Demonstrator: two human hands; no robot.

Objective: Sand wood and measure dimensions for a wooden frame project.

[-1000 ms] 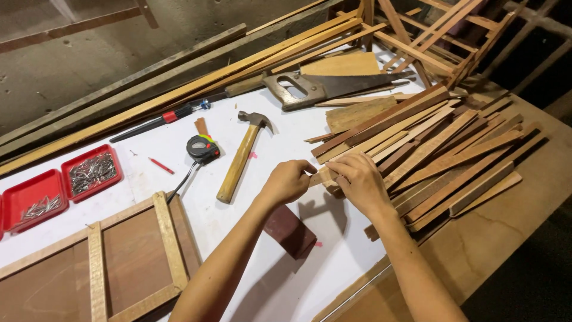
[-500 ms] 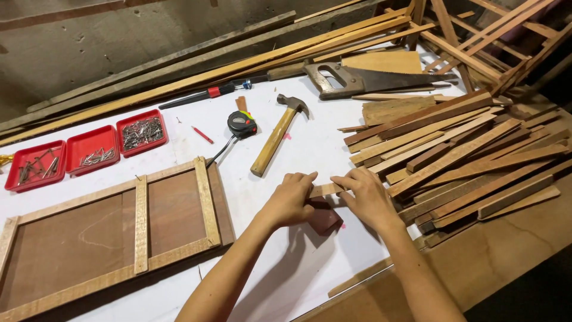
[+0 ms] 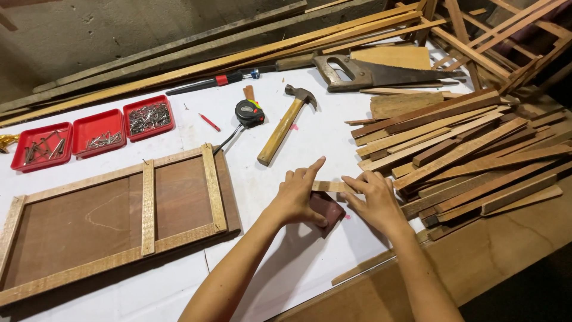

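Fingers of the left hand are curled around a thin wood strip, with one finger stuck out straight. The other end is pinched by the right hand. The strip is held just above a dark red block on the white table. It looks light and stiff, maybe easy to snap, so it is best held near both ends. A hammer is seen at 12 o'clock, a pile of wood sticks at 2 o'clock, and a wood frame at 9 o'clock.
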